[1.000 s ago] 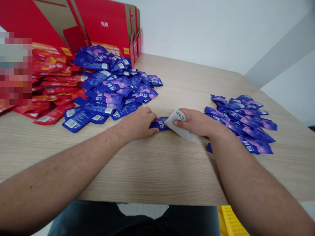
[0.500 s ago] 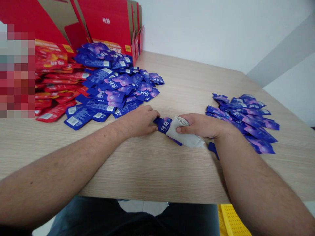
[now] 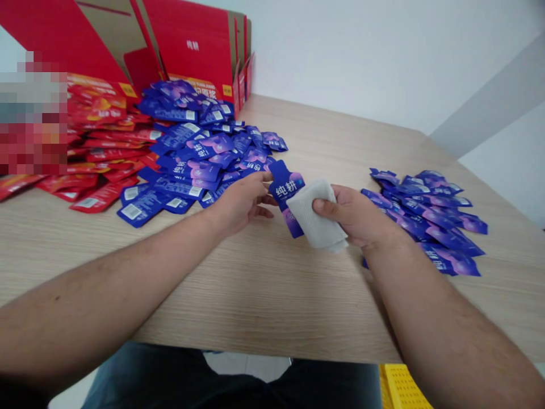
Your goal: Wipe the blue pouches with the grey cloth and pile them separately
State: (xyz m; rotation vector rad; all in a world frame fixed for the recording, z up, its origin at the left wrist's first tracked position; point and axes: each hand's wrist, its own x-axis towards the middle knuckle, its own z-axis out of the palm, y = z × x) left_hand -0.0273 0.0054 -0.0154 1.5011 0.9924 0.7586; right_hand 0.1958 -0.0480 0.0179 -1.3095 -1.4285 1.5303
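The person's right hand (image 3: 355,213) grips a folded white cloth (image 3: 313,218), thumb pressed on top and the other fingers out of sight behind it. A blue packet (image 3: 286,190) is at the cloth's left side, partly covered by it, with its white lettering and pink-purple print facing up; it slants, its narrow end pointing up and away. It appears to be held in the right hand along with the cloth, though the fingers behind are hidden, so the grip on the packet itself cannot be seen. The left hand (image 3: 240,207) is just left of the packet, fingers loosely curved and parted, with nothing gripped between them; whether a fingertip touches the packet's edge cannot be told. Both hands are over a pale wood-grain worktop (image 3: 264,301). Beyond the left forearm lies a heaped pile of blue packets (image 3: 193,156), and left of that a stack of red packets (image 3: 114,149). Red boxes (image 3: 191,42) stand behind both, against the wall. On the right side, a smaller spread of blue packets (image 3: 438,213) overlaps in rows, partly behind the right wrist. Below the worktop's near edge, a yellow basket (image 3: 406,386) shows beside the person's legs.
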